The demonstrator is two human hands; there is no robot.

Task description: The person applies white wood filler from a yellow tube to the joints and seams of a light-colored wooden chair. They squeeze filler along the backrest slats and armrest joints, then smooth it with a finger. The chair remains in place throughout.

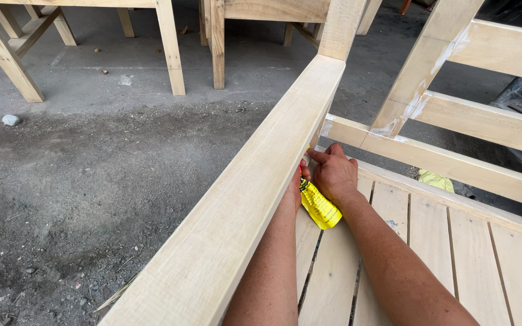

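Observation:
Both my arms reach under the armrest [261,181] of an unfinished pale wooden chair. My left hand [295,187] is mostly hidden behind the armrest and grips a yellow tube [320,207] with dark print, its base pointing down toward the seat. My right hand [333,172] rests over the tube's upper end, forefinger stretched left to the joint where the armrest meets the back post [316,130]. The tube's tip is hidden by my fingers.
Slatted seat boards [430,241] lie below my arms. The chair's back rails [454,163] carry white filler smears. A yellow-green rag [436,180] peeks behind the seat. More bare wooden furniture legs [170,48] stand on the grey concrete floor [104,169].

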